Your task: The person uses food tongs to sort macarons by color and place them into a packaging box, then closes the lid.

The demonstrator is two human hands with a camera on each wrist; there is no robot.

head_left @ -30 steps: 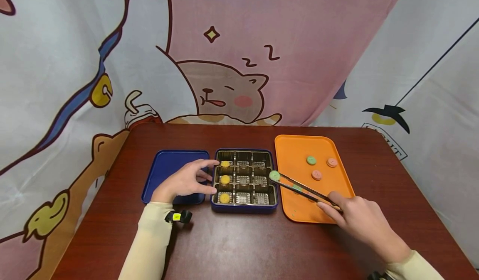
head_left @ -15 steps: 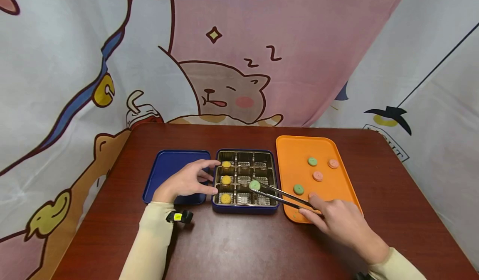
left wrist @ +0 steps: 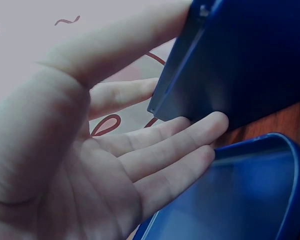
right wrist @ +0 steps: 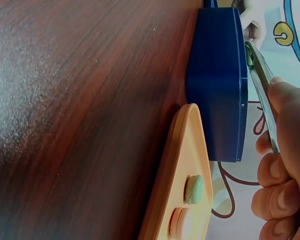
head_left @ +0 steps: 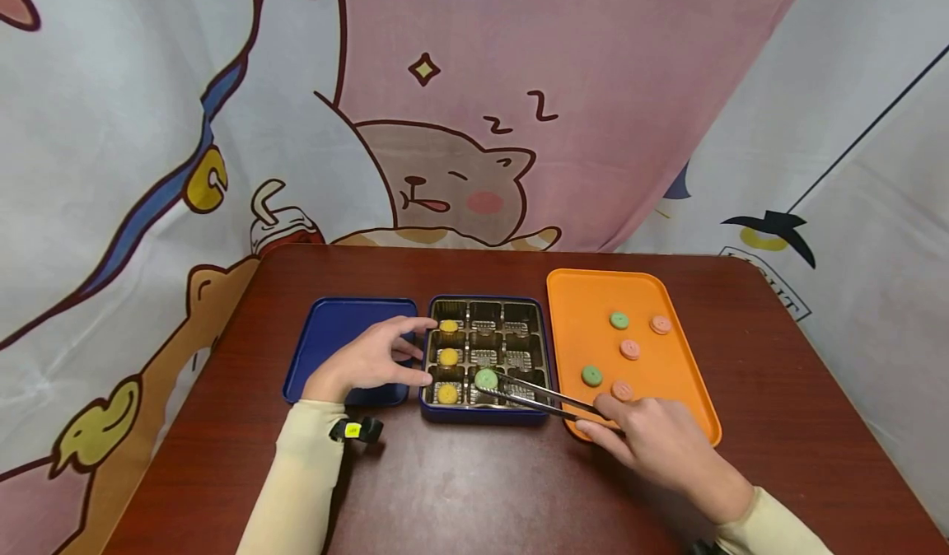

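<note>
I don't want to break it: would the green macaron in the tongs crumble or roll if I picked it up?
The green macaron is probably light: slim tongs hold it at their tips. Being round, it might roll on its edge. It may crack if squeezed: a similar pink macaron on the orange tray shows layered shells.

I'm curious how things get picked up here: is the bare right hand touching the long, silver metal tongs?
Touching. The right wrist view shows the right hand gripping the tongs, thumb on one side and fingers on the other.
</note>
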